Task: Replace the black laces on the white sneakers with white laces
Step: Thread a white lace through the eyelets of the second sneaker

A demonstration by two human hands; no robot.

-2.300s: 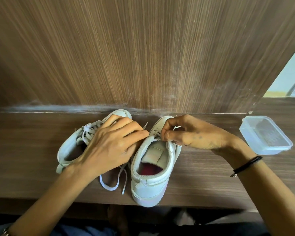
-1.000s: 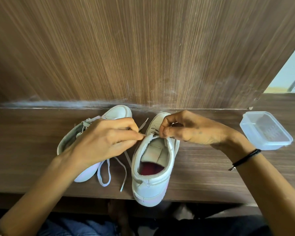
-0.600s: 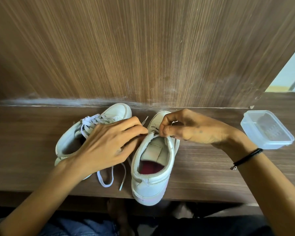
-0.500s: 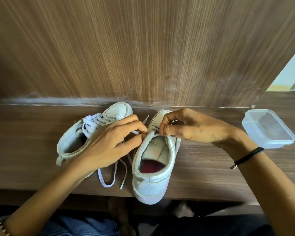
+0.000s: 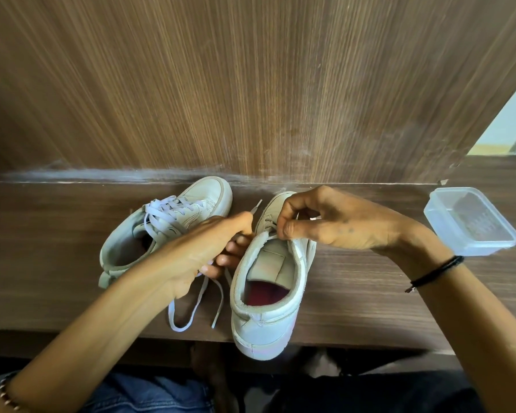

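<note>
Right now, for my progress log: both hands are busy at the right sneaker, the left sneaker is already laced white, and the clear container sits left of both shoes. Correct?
Wrong: the head view shows the clear container on the right, beyond the right sneaker and right hand. The rest stands: the left sneaker is laced white.

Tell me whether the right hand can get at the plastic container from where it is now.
Probably yes. The plastic container sits on the desk off to the hand's right, with only bare desk between. But the right hand is pinching the top edge of the right sneaker and would have to let go first.
</note>
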